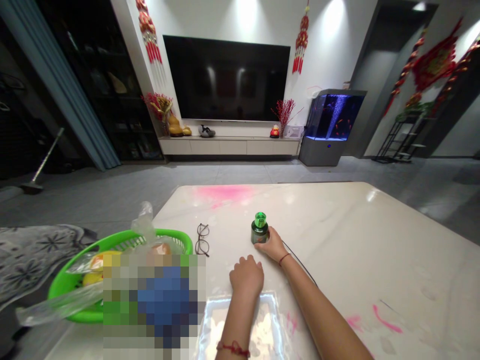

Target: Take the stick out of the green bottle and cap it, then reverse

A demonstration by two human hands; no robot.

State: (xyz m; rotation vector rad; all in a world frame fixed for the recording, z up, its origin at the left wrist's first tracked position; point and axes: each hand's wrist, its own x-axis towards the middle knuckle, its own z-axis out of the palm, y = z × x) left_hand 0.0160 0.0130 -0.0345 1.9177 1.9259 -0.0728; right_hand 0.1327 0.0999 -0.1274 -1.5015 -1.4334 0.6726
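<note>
Right hand (273, 245) has the bottle (259, 234) just at its left, upright on the bench (375, 240), and is partly closed round it. Left hand (246, 276) is loosely curled; I cannot tell what, if anything, it holds.

Dark green bottle (258, 233), bright green cap (260, 219).

Can't read any text here tbh. Bottle (259, 234) is too small to make out lettering, red hanging (437, 64) right of the fish tank (332, 122) too blurry.
</note>
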